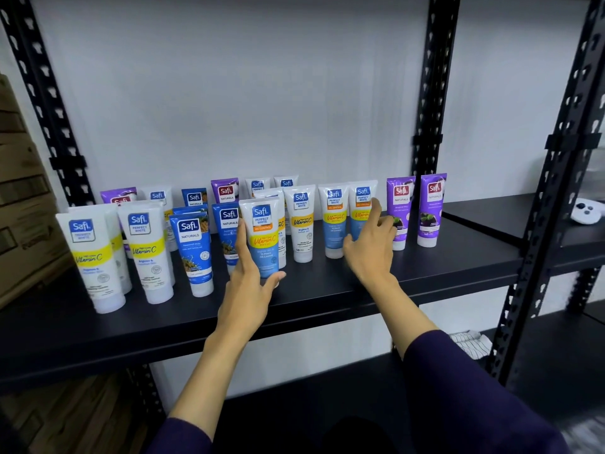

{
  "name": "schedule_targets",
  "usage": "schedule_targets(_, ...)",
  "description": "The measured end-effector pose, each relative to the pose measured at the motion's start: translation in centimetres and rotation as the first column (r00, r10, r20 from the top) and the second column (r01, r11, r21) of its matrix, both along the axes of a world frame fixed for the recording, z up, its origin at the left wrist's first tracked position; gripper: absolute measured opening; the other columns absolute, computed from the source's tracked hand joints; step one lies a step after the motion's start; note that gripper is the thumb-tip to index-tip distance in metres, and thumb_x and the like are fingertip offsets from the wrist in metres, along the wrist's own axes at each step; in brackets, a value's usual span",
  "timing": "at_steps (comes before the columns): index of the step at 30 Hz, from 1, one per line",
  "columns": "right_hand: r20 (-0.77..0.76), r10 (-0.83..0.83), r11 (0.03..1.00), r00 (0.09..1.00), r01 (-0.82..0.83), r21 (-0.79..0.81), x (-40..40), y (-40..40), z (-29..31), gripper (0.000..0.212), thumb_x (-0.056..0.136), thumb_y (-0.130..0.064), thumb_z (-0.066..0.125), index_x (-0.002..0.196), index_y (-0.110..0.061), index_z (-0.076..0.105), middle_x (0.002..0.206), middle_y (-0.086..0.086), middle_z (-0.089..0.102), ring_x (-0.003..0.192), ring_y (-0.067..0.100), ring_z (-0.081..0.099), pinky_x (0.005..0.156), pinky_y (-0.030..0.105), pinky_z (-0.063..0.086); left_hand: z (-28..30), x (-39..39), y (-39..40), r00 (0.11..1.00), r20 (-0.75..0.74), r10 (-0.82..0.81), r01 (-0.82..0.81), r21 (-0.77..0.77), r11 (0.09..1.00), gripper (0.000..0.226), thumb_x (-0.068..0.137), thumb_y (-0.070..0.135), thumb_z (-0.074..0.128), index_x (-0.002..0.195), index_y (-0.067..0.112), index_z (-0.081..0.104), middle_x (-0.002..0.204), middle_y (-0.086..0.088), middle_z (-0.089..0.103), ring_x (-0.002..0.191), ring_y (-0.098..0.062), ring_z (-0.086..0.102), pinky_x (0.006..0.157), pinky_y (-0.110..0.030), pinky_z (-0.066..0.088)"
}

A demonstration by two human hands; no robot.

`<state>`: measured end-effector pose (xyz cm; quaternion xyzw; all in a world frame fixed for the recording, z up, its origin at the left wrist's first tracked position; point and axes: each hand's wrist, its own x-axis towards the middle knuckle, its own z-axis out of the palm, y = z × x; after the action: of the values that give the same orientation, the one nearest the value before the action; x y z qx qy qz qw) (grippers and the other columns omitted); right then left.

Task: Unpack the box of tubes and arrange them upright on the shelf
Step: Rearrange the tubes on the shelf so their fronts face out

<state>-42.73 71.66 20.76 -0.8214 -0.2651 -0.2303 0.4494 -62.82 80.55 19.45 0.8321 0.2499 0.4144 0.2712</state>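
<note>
Several Safi tubes stand upright, cap down, on the black shelf [327,299]. My left hand [250,273] grips a blue-and-white oil control tube [263,237] at the shelf's middle, thumb under its cap. My right hand [371,244] reaches with loosely spread fingers to another oil control tube [361,208] further right, its index finger touching the tube's front. White vitamin C tubes [90,257] stand at the left, dark blue naturals tubes [193,253] beside them, and two purple tubes [432,208] at the right. No box is in view.
Black perforated uprights [432,93] frame the shelf against a white wall. Brown cardboard cartons [23,191] are stacked at the left. A white controller [586,209] lies on the neighbouring shelf at the right. A lower shelf [327,404] runs below.
</note>
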Motion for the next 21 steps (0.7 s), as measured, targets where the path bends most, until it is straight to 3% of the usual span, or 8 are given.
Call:
schedule_targets(4,-0.032,0.097,0.990,0.995,-0.100,-0.097,1.2,0.1,-0.1,0.099,0.086,-0.013,0.065,0.151,-0.032,-0.007,0.119,0.021,0.043,0.107,0.036,0.053,0.089,0.046,0.050,-0.2,0.1,0.2,1.000,0.006,0.005,-0.005,0.001,1.000,0.109,0.085,0.027,0.068,0.136,0.056,-0.024,0.150,-0.003,0.036,0.131,-0.025,0.046,0.102,-0.052,0.043)
schedule_targets(10,-0.035,0.109,0.991,0.993,-0.111,-0.079,2.1,0.0,-0.2,0.099,0.087,-0.004,0.059,0.149,-0.038,-0.011,0.105,0.021,0.050,0.089,0.032,0.058,0.078,0.043,0.054,-0.2,0.2,0.2,1.000,0.009,-0.001,0.001,0.003,1.000,0.109,0.085,0.026,0.068,0.137,0.055,-0.024,0.151,-0.002,0.035,0.131,-0.024,0.046,0.102,-0.051,0.043)
schedule_targets(14,-0.061,0.121,0.990,0.991,-0.125,-0.065,2.2,-0.1,-0.2,0.098,0.087,-0.001,0.060,0.151,-0.036,-0.006,0.112,0.022,0.047,0.094,0.032,0.057,0.079,0.041,0.053,-0.2,0.2,0.3,1.000,-0.009,0.008,-0.008,0.009,1.000,0.109,0.085,0.029,0.068,0.138,0.052,-0.024,0.149,-0.003,0.039,0.126,-0.025,0.051,0.099,-0.049,0.045)
schedule_targets(17,-0.015,0.053,0.998,0.998,-0.054,-0.044,1.4,-0.3,-0.1,0.094,0.085,-0.003,0.063,0.152,-0.029,0.004,0.124,0.022,0.040,0.114,0.034,0.045,0.090,0.043,0.048,-0.2,0.4,0.2,0.999,-0.049,0.008,-0.007,0.017,1.000,0.106,0.084,0.036,0.068,0.143,0.045,-0.020,0.143,-0.004,0.046,0.120,-0.024,0.055,0.097,-0.050,0.048)
schedule_targets(19,0.064,0.018,0.999,0.998,-0.021,0.048,0.2,-0.4,-0.3,0.080,0.085,-0.004,0.062,0.150,-0.019,0.017,0.128,0.020,0.039,0.118,0.032,0.040,0.093,0.042,0.046,-0.2,0.4,0.2,0.995,-0.101,-0.002,0.002,-0.005,1.000,0.101,0.084,0.043,0.066,0.145,0.042,-0.015,0.142,-0.005,0.048,0.119,-0.024,0.055,0.097,-0.050,0.047)
schedule_targets(21,0.097,0.112,0.971,0.989,-0.129,0.200,-1.8,-0.4,-0.7,0.060,0.087,-0.007,0.059,0.141,-0.008,0.032,0.125,0.018,0.043,0.116,0.031,0.043,0.094,0.041,0.045,-0.2,0.2,0.4,0.985,-0.172,-0.028,0.025,-0.024,0.999,0.089,0.084,0.052,0.060,0.146,0.040,-0.004,0.141,-0.002,0.050,0.120,-0.023,0.054,0.096,-0.049,0.047)
